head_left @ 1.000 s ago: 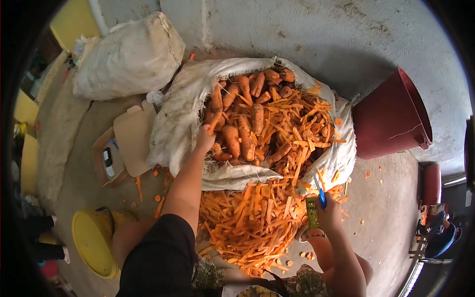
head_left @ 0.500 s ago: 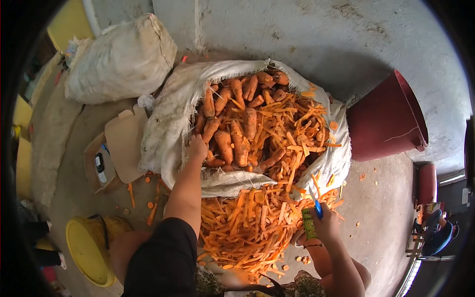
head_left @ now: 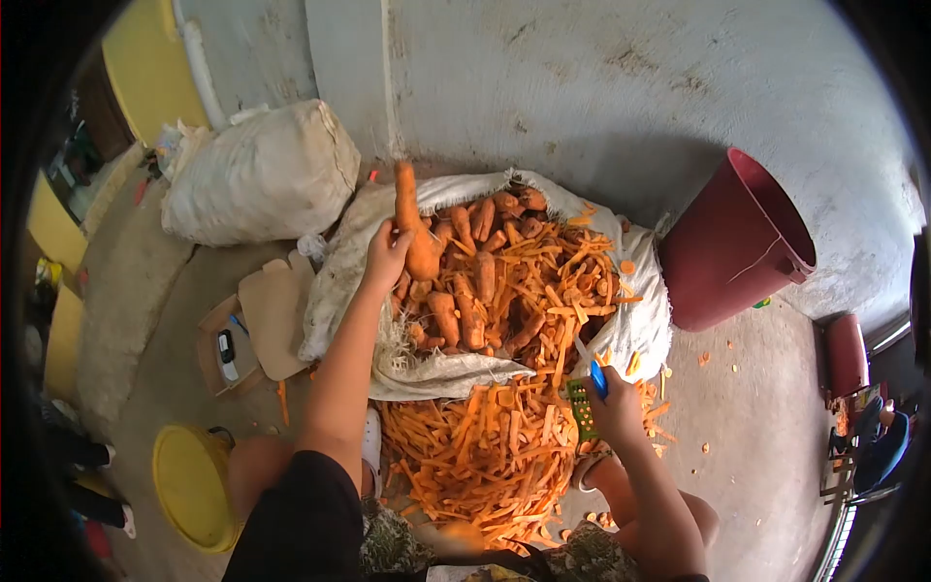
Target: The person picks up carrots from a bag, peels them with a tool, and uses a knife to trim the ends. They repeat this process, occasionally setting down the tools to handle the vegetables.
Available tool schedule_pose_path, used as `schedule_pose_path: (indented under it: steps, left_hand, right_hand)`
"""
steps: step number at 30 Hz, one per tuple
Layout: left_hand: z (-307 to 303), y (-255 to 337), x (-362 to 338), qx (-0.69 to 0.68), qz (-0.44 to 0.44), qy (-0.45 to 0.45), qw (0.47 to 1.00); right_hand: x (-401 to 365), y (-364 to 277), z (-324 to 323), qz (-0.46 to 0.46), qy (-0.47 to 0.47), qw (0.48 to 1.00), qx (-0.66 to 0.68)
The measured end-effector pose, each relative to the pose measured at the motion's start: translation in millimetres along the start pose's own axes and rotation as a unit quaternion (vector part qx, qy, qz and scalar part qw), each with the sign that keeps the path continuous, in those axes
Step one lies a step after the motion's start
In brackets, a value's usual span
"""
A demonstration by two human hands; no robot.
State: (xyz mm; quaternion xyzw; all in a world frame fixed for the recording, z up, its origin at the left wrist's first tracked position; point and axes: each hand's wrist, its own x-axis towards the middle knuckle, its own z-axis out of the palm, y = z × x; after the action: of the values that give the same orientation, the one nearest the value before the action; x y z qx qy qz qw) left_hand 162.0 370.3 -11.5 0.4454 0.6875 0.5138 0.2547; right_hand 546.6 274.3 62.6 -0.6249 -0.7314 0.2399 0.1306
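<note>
— Orange carrot [head_left: 412,218], the big one: which hand has it?
— The left hand [head_left: 386,254]. Its fingers are wrapped round the carrot's thick lower end. The carrot stands nearly upright, tip up, lifted above the left rim of the open sack [head_left: 436,373].
— And the right hand?
— The right hand [head_left: 613,412] is just off the sack's front edge, toward its right side. Its fingers are closed on a green peeler [head_left: 580,405] with a blue part at the top.
— What's in the sack?
— Mostly unpeeled carrots [head_left: 465,301] toward its left and back, with orange strips strewn over its right half.
— And in front of it?
— A heap of peelings [head_left: 475,456] lies on the concrete floor [head_left: 756,427], touching the sack's front edge, between the person's arms.
— Anything else round it?
— A dark red bucket [head_left: 737,242] sits tilted near the sack's right side. A full, closed sack [head_left: 262,175] lies behind it to the left, by the wall. A cardboard box [head_left: 276,308] is just left of it with a phone [head_left: 226,346] inside. A yellow tub [head_left: 189,485] is further left, nearer the person.
</note>
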Motion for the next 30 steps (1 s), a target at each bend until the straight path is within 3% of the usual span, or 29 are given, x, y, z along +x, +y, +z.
schedule_pose_path:
  steps: [2, 4, 5, 7, 8, 10, 11, 13, 15, 17, 20, 22, 26, 28, 30]
  left_hand:
    - [-9, 47, -4, -0.211, 0.132, -0.013, 0.968]
    - [-18, 113, -26, -0.441, 0.015, -0.086, 0.893]
    - [-23, 142, -39, -0.438, 0.023, -0.087, 0.895]
    - [-29, 184, -71, -0.559, -0.026, -0.297, 0.774]
    - [-27, 193, -82, -0.556, -0.021, -0.297, 0.776]
    - [-23, 205, -106, -0.573, -0.096, -0.454, 0.676]
    - [-21, 210, -122, -0.571, -0.095, -0.456, 0.676]
    - [-18, 211, -160, -0.476, -0.228, -0.401, 0.749]
    - [-23, 196, -193, -0.474, -0.315, -0.385, 0.726]
    - [-22, 171, -222, -0.458, -0.343, -0.367, 0.734]
    - [-7, 157, -252, -0.471, -0.402, -0.325, 0.715]
    - [4, 155, -257, -0.440, -0.451, -0.283, 0.723]
    - [14, 158, -264, -0.471, -0.440, -0.315, 0.696]
    - [15, 161, -263, -0.454, -0.436, -0.322, 0.707]
    - [16, 162, -261, -0.459, -0.431, -0.325, 0.705]
  right_hand:
    - [-1, -8, -5, -0.006, 0.023, 0.999, 0.031]
    - [-1, -8, -7, -0.019, 0.058, 0.994, 0.087]
    - [0, -8, -8, -0.027, 0.085, 0.986, 0.139]
    - [3, -12, -12, -0.023, 0.104, 0.979, 0.174]
    - [4, -16, -15, -0.005, 0.120, 0.956, 0.267]
    - [7, -22, -23, 0.055, 0.114, 0.892, 0.433]
    - [9, -23, -23, 0.054, 0.116, 0.891, 0.435]
    - [13, -23, -23, 0.072, 0.143, 0.846, 0.508]
    - [10, -31, -23, 0.097, 0.130, 0.837, 0.522]
    - [8, -40, -13, 0.086, 0.128, 0.767, 0.623]
    - [-25, -71, -26, 0.105, 0.047, 0.733, 0.670]
    - [-29, -68, -12, 0.095, 0.023, 0.749, 0.655]
    - [-31, -73, 12, 0.057, 0.050, 0.809, 0.583]
    - [-31, -75, 18, 0.057, 0.048, 0.833, 0.549]
    - [-39, -84, 14, 0.050, 0.041, 0.828, 0.557]
